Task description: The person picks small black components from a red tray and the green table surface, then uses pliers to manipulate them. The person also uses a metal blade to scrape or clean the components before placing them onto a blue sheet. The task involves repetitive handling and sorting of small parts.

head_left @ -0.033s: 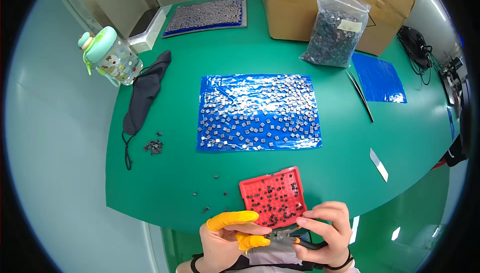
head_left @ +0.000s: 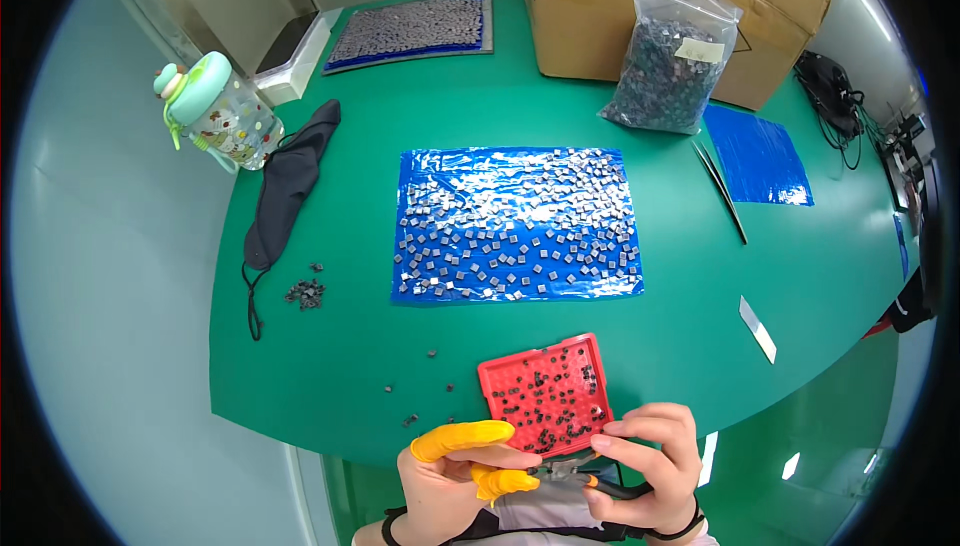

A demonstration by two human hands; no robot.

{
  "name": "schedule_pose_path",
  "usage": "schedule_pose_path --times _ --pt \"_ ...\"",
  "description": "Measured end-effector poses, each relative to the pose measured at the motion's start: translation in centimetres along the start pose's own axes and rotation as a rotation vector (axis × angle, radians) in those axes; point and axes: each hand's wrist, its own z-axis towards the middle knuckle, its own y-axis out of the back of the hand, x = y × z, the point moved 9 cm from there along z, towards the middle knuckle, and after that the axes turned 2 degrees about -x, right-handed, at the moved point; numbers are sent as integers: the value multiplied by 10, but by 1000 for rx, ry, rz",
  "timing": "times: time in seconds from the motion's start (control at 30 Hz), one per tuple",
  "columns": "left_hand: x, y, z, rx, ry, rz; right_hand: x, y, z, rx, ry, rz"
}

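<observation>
At the near table edge, my left hand [head_left: 440, 481] has yellow finger cots on the thumb and index finger. Its fingertips pinch a small dark piece, mostly hidden, close against the metal jaws of a pair of pliers [head_left: 628, 491]. Those pliers, with black and orange handles, are gripped in my right hand [head_left: 662, 466]. Just beyond both hands lies a shallow red tray [head_left: 484, 378], scattered with many tiny dark pieces. The right fingertips are beside its near right corner. A few loose dark bits [head_left: 410, 420] lie left of the tray.
A blue film sheet [head_left: 440, 256] covered with small square pieces lies mid-table. Black fabric [head_left: 290, 186], a bottle [head_left: 235, 121] and a dark heap [head_left: 305, 294] are left. Tweezers [head_left: 722, 196], a blade [head_left: 758, 331], a bag of pieces [head_left: 665, 76] and a carton [head_left: 580, 26] are right.
</observation>
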Motion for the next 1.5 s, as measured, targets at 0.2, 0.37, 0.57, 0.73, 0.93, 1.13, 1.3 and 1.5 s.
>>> schedule_pose_path --times 0.2,0.37,0.57,0.73,0.93,1.13,1.3,1.5 --pt "-6 6 0 17 -122 72 1 -7 1 10 -13 -20" --pt "-9 12 -3 -49 -147 146 0 -10 3 8 -20 -15" --pt "-18 -11 2 59 -185 224 -2 -6 0 -31 0 -33" --pt "-29 -24 6 271 -359 527 -1 1 -3 -106 7 -59" --pt "-25 -27 3 330 -425 335 1 -3 -4 -81 36 -74" --pt "-32 -43 -6 485 -575 452 2 -6 -7 -47 71 -42" --pt "-13 -26 -5 427 -414 565 2 -5 -5 -38 85 -48" --pt "4 -24 -2 564 -224 532 0 -6 -5 -23 105 -28"
